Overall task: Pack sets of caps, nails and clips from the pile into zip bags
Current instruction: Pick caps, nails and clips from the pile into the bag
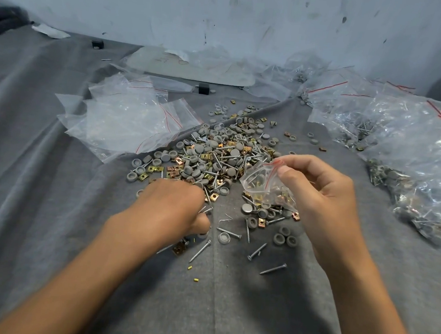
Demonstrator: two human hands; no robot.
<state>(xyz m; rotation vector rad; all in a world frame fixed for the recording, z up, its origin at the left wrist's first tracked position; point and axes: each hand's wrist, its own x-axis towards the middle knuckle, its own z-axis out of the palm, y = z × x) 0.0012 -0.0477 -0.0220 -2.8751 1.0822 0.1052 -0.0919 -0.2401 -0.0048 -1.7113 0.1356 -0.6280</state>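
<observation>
A pile (215,153) of grey caps, silver nails and brass clips lies on the grey cloth in the middle. My right hand (316,192) pinches the red-striped mouth of a small zip bag (263,184) that holds some clips and caps, just right of the pile. My left hand (172,205) reaches down at the pile's near edge with its fingers curled onto the parts; what they hold is hidden. Loose nails (229,233) and caps (223,238) lie scattered in front of the pile.
A stack of empty zip bags (127,120) lies left of the pile. Filled bags (416,164) are heaped at the right. A pale flat board (196,69) and small black blocks (203,88) sit near the wall. The grey cloth (48,204) is creased.
</observation>
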